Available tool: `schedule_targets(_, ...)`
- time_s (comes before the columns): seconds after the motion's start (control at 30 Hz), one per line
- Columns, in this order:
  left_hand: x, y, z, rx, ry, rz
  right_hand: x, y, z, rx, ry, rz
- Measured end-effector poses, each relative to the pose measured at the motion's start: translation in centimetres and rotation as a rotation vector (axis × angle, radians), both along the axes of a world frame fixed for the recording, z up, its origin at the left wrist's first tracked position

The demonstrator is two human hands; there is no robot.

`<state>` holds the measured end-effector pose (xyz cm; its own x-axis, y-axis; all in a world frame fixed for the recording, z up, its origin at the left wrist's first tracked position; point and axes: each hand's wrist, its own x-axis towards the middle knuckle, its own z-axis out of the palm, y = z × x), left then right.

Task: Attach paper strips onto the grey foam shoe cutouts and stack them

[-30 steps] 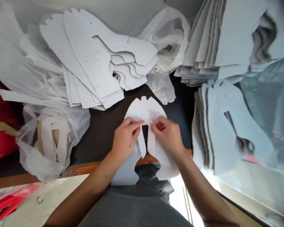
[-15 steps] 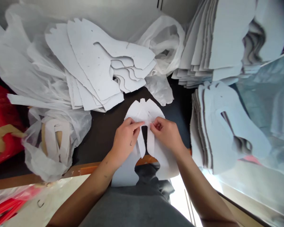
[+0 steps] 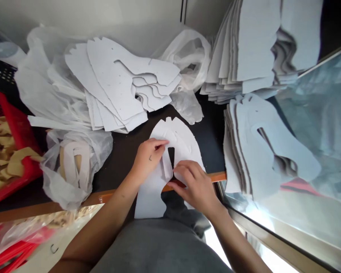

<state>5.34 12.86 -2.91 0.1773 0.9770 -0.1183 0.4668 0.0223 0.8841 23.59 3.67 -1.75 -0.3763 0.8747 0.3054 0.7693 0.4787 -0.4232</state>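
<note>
White arch-shaped felt cut-out lies lengthwise away from the person. Left hand pinches its inner flap; right hand, nearer the table edge, presses flat, fingers together.

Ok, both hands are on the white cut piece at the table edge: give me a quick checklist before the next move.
1. Left hand on the cut piece: ok, fingertips press its left side.
2. Right hand on the piece: ok, fingers rest on its right side by the slot.
3. Piece lies flat: cannot tell; its lower end hangs over the table edge.
4. Piece apart from the fanned stack: ok, dark table shows between them.
5. Right stack apart from the hands: ok.
6. Grip firm: cannot tell.
</note>
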Motion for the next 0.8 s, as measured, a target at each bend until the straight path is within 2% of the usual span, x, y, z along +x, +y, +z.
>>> schedule_targets(0.17,0.0,0.2,-0.7,-0.064,-0.011,0.028,-0.6,-1.0,-2.3,0.051,0.025,-0.063)
schedule_targets(0.33,-0.2,0.3,-0.7,-0.053,-0.003,0.002,-0.3,-0.9,-2.9,0.099,0.133,-0.058)
schedule_targets(0.43,-0.7,0.4,0.2,0.097,0.14,-0.155,0.2,-1.0,-3.1,0.083,0.241,-0.026)
schedule_targets(0.57,-1.4,0.9,1.9,0.342,0.591,-0.433,0.7,-1.0,-3.2,0.076,0.334,-0.045)
schedule_targets(0.63,-1.7,1.1,2.4,0.424,0.754,-0.526,0.8,-0.8,-3.1,0.071,0.353,-0.04)
schedule_targets(0.7,-2.3,1.2,2.4,0.511,0.809,-0.578,0.8,-0.7,-3.1,0.07,0.372,-0.021)
schedule_targets(0.8,-3.5,1.1,2.0,0.601,0.689,-0.644,1.0,-0.7,-3.0,0.073,0.39,0.0)
